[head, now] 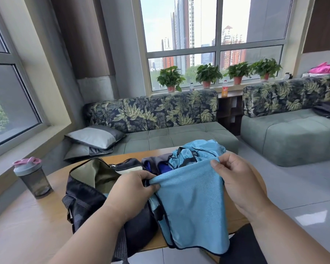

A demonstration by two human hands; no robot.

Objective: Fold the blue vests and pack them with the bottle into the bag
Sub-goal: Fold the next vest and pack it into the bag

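Both hands pinch the blue vest's top edge; keep it taut, probably folding evenly over the table.

We see a bright, daylit room, lit mainly through the large grey-framed window straight ahead, where the sky is washed out almost to white. Below that window, the leaf-patterned sofa back looks evenly lit and fairly sharp. Nearer us from the window, the glossy pale floor tiles carry white glare patches. The round wooden table shows only soft, faint shadows. Wide-angle distortion bends the window frames and walls outward toward the picture's edges. Our forearms at the bottom, farthest from the window, look stretched and slightly soft.
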